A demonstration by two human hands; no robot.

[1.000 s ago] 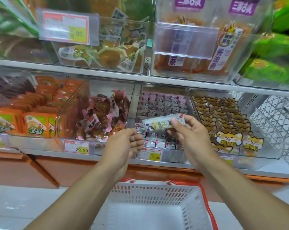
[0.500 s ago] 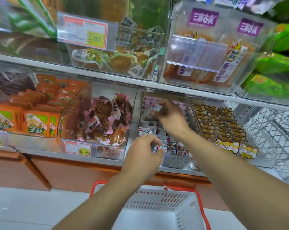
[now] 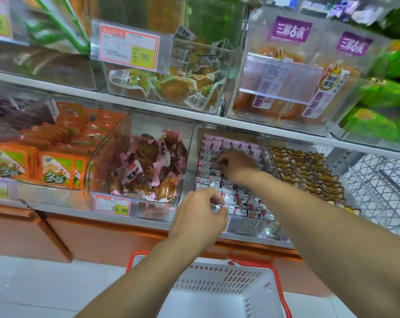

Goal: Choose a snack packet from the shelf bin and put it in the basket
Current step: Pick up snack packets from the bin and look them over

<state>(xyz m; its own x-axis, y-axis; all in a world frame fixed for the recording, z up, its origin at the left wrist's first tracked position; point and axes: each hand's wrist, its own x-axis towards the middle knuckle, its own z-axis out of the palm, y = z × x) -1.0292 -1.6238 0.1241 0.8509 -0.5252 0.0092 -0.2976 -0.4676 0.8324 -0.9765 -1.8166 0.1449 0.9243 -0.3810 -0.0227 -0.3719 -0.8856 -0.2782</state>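
Reaching into the shelf bin [image 3: 266,222] of small pink-and-white snack packets [image 3: 231,190], our right hand [image 3: 237,165] curls its fingertips down among them; whether it pinches one we cannot tell. Our left hand [image 3: 200,218] hovers at the bin's front, fingers loosely curled, seemingly holding nothing. We judge choosing unfinished: the basket [image 3: 219,292] below shows no packet yet

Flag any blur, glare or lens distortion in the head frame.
Head view: motion blur smears the top corners, and the green packs at the right are soft; the 2.00 price tag and the right hand in the pink-packet bin stay fairly sharp. Glare streaks the clear bin fronts. Wide-angle bending curves the shelf edge. Light is even, shadows weak.
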